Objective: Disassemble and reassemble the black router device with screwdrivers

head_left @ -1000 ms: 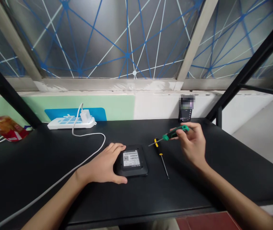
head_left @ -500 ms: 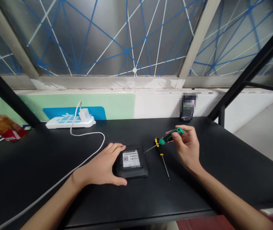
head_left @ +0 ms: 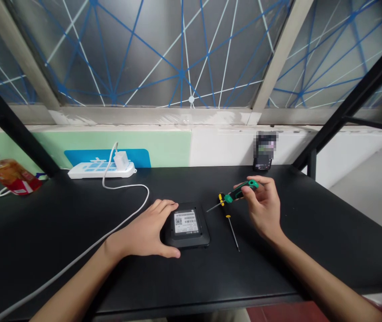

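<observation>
A black square device (head_left: 202,230) with a white printed label lies on the black table. My left hand (head_left: 153,230) grips its left side, thumb at the near edge and fingers at the far edge. In my right hand (head_left: 262,203) is a green and black screwdriver (head_left: 239,192), held between thumb and fingers, its shaft slanting down to the left with the tip by the device's right edge. Partly behind it, a yellow and black screwdriver (head_left: 232,230) rests on the table, its shaft toward the near side.
A white power strip (head_left: 86,171) with a plugged-in charger stands at the back left, its white cable (head_left: 93,245) running forward. Farther left is a drink pouch (head_left: 14,176). A phone (head_left: 262,154) leans on the back wall. Black frame bars (head_left: 345,116) slope at both sides.
The whole view has shifted slightly, moving things a little to the right. The green screwdriver's tip is now slightly farther from the device's label; both hands keep their hold.
</observation>
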`<state>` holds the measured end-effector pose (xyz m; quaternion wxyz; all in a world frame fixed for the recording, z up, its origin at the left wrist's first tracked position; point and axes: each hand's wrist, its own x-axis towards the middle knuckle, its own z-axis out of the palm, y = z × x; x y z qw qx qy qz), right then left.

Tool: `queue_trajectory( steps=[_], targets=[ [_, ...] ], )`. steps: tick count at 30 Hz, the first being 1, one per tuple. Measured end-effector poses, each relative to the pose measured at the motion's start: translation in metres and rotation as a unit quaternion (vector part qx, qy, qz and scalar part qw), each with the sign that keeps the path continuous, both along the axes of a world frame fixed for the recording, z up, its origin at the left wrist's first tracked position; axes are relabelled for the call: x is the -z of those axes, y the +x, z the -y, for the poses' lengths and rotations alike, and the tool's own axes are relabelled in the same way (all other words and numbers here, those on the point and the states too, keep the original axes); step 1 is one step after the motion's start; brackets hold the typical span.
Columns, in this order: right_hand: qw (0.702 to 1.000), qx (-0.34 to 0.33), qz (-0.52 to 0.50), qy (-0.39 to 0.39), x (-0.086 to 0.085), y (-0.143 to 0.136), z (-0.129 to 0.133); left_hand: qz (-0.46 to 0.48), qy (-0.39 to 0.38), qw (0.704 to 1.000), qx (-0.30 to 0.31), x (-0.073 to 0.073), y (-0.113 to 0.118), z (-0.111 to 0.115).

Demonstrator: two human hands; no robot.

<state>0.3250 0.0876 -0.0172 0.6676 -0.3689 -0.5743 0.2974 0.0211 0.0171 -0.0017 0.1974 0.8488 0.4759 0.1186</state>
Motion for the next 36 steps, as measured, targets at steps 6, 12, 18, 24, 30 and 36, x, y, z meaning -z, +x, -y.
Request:
queue_trajectory(
  steps=[6, 12, 18, 24, 30, 36],
  targets=[
    [1.000, -0.003, 0.003, -0.005, 0.000, 0.001, 0.000, 0.002, -0.014, 1.000, 0.001, 0.002, 0.000, -0.001],
    [1.000, -0.012, 0.005, -0.016, -0.007, -0.002, 0.004, 0.023, -0.025, 0.999, -0.001, 0.007, -0.001, 0.000],
    [1.000, -0.018, 0.003, -0.025, -0.010, -0.001, 0.008, 0.029, -0.037, 0.999, 0.002, 0.007, -0.003, -0.001],
    [0.999, -0.029, 0.010, -0.034, -0.010, 0.001, 0.011, 0.023, -0.039, 0.999, 0.001, 0.007, -0.003, -0.001],
    [0.999, -0.026, 0.007, -0.039, -0.012, 0.000, 0.012, 0.016, -0.037, 0.999, 0.004, 0.006, -0.004, -0.001],
    [0.999, -0.028, 0.009, -0.038, -0.010, 0.000, 0.010, 0.010, -0.032, 0.999, 0.015, 0.008, -0.006, -0.001]
  ],
)
